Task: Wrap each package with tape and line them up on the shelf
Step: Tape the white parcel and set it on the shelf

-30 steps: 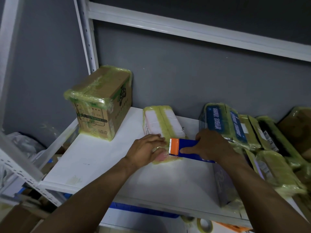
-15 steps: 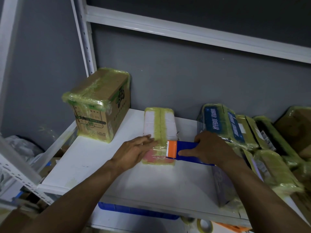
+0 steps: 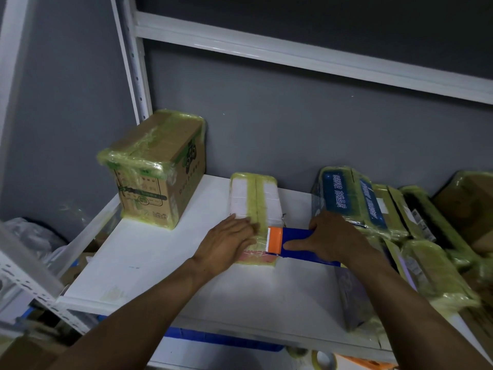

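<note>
1. Shelf (image 3: 149, 265) of white board carries all the packages. A grey wall (image 3: 293, 124) stands behind it, a white upright (image 3: 133, 62) rises at its back left corner, and a white beam (image 3: 293, 53) crosses above.
2. The white package (image 3: 253, 196) lies flat near the middle of the shelf, its long side running from the front toward the wall. Yellowish tape runs down its middle and round its edges.
3. The left hand (image 3: 226, 244) lies palm down on the near end of the white package, fingers straight and close together, pressing on it.
4. The right hand (image 3: 336, 236) holds the blue tape dispenser (image 3: 301, 245), fingers curled over its top and thumb along its near side.
5. The dispenser's orange toothed head (image 3: 274, 240) touches the white package at its right edge, near the left hand's fingers.
6. A cardboard box (image 3: 160, 169), banded with yellowish tape along its edges, stands at the back left of the shelf, apart from the white package.
7. A blue-labelled package (image 3: 346, 198), wrapped in tape, leans just behind the right hand. More taped packages (image 3: 432, 265) crowd against one another to its right, most of them tilted.
8. A pale purple package (image 3: 352, 297) stands at the shelf's front right, partly under the right forearm.
9. Below the shelf edge show part of a blue bin (image 3: 221, 340) and a tape roll (image 3: 322, 359).
</note>
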Motion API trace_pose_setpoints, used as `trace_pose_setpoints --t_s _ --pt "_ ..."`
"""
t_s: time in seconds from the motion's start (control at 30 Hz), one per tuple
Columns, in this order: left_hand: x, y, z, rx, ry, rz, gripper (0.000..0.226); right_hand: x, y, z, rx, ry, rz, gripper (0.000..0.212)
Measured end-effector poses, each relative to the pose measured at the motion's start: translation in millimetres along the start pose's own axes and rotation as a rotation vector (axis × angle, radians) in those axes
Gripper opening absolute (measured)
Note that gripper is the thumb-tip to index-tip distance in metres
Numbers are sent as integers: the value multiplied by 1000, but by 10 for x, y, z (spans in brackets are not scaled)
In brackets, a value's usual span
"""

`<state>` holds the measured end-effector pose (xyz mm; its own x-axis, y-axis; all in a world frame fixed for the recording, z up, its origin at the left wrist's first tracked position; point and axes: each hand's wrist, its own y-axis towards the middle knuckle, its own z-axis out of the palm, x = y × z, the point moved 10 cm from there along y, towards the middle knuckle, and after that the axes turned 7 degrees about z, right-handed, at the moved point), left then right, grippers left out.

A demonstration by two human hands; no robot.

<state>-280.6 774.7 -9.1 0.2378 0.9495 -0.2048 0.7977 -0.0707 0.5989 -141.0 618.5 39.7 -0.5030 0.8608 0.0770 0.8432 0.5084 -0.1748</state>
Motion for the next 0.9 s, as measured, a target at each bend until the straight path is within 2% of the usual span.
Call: trace_pose_setpoints --t_s 0.1,0.13,0.27,0.43,0.57,0.73,0.9 --pt "-99 -21 48 28 42 61 58 -6 -18 13 -5 10 3 83" --pt "-125 -25 51 24 71 78 59 -3 -22 17 -4 12 3 83" --pt "-58 -26 -40 -68 31 33 45 -12 -43 23 -6 51 9 82" --pt "-52 14 -81 -97 30 75 30 -21 -86 36 18 92 22 78" --pt "110 -39 -140 -113 -67 -1 25 -80 -132 -9 28 131 30 75" --pt "71 -31 -78 -6 -56 83 30 -129 -191 -83 4 110 16 75" --pt "29 -35 7 77 -68 86 38 -108 -154 -36 -1 106 24 71"
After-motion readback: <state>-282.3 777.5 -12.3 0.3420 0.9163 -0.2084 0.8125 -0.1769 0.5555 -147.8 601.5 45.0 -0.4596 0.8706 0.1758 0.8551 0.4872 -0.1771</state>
